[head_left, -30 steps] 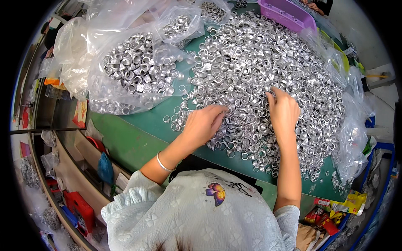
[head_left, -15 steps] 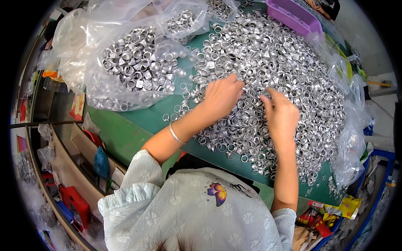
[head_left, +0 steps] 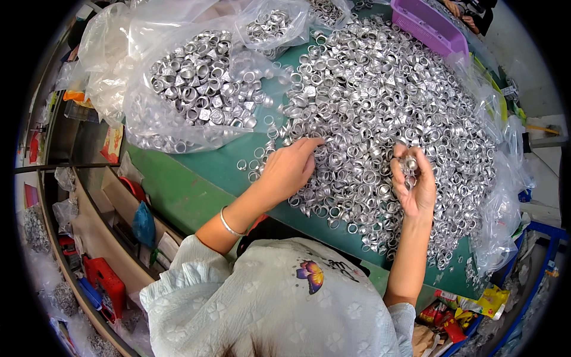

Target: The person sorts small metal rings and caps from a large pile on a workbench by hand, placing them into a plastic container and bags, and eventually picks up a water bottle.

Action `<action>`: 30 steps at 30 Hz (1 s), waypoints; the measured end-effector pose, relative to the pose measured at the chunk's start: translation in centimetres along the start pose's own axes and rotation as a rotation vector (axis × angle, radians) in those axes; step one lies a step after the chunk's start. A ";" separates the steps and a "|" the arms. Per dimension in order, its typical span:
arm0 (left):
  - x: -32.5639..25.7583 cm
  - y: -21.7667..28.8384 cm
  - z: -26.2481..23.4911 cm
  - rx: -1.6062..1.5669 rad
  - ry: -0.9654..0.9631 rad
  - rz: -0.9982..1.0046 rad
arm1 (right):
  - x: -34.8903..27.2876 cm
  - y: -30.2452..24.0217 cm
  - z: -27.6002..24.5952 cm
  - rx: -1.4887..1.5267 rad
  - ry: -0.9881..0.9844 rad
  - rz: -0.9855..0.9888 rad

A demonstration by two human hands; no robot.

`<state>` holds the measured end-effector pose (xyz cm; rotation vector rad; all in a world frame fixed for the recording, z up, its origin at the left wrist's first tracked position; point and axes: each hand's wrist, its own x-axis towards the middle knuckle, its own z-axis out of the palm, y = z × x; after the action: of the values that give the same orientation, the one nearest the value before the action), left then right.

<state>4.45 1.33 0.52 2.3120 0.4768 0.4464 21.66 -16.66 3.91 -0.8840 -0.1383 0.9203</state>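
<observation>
Sitting in the middle of the green bench [head_left: 196, 178] is a huge heap of silver metal rings [head_left: 380, 107], running up to the far edge. The left hand [head_left: 288, 169] lies flat on the heap's near-left edge, fingers together and stretched out. The right hand [head_left: 413, 181] is lifted, palm up, fingers curled round a few rings [head_left: 408, 165]. A clear plastic bag [head_left: 178, 89] of rings sits at the far-left corner, and a purple basket [head_left: 431, 27] at the far-right.

Left hand [head_left: 289, 171] rests on the silver ring pile [head_left: 380, 119]; right hand [head_left: 413, 184] cups several rings.
</observation>
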 end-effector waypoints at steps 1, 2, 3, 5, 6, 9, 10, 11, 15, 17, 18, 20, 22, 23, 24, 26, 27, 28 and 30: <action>-0.2 0.0 -0.1 -0.017 -0.013 -0.013 | -0.1 0.2 -0.2 0.120 -0.029 0.014; -0.4 0.2 -0.4 -0.029 -0.045 -0.018 | -0.3 0.3 -0.1 0.184 -0.019 0.040; -0.4 0.4 -1.0 -0.036 -0.074 -0.023 | -0.3 0.3 0.2 0.092 -0.025 0.035; -0.2 0.5 -1.5 -0.059 -0.098 -0.027 | -0.3 0.1 1.0 -0.091 -0.034 0.024; 0.0 0.4 -1.6 -0.074 -0.091 -0.025 | -0.3 0.2 1.8 -0.184 0.000 0.009; 1.4 0.5 -1.4 -0.085 0.004 -0.014 | 0.3 0.9 2.8 -0.536 0.029 -0.039; 2.0 0.6 -1.0 -0.085 0.046 -0.015 | 0.4 1.0 3.2 -0.543 0.033 -0.030; 2.8 0.5 -0.5 -0.063 0.060 0.027 | 0.5 1.2 3.4 -0.577 0.032 -0.026; 4.6 -0.8 1.0 0.096 0.110 0.155 | 0.2 1.9 3.5 -0.930 0.003 -0.168; 4.6 -0.9 0.8 0.175 0.115 0.149 | -0.2 3.0 2.5 -1.309 -0.064 -0.558; 4.2 -1.1 0.5 0.154 0.120 0.123 | -0.8 2.7 3.4 -1.434 -0.026 -0.586; 3.0 -1.5 -0.2 0.109 0.123 0.086 | -1.2 3.2 4.6 -1.543 0.032 -0.599; 1.9 -1.8 -0.4 0.087 0.169 0.025 | -1.0 4.4 4.9 -1.683 0.046 -0.641; 1.4 -1.9 -0.4 0.075 0.191 -0.005 | -0.7 5.2 5.1 -1.780 0.036 -0.655; 0.8 -2.0 -0.4 0.012 0.228 -0.048 | -0.4 5.6 5.3 -1.817 0.033 -0.639; 0.1 -1.5 -0.9 0.009 0.225 -0.101 | -0.2 5.8 5.1 -1.842 0.056 -0.618; -0.3 -1.4 -1.2 0.006 0.227 -0.128 | -0.1 5.4 4.7 -1.831 0.076 -0.616; -0.7 -1.6 -1.2 -0.002 0.229 -0.134 | -0.2 4.8 4.4 -1.846 0.124 -0.626; -1.6 -2.2 -0.9 -0.021 0.228 -0.143 | -0.3 3.9 3.3 -1.851 0.235 -0.620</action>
<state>2.26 2.58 -0.71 2.1986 0.7397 0.6449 17.52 -13.71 3.39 -2.4132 -1.0966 -0.1748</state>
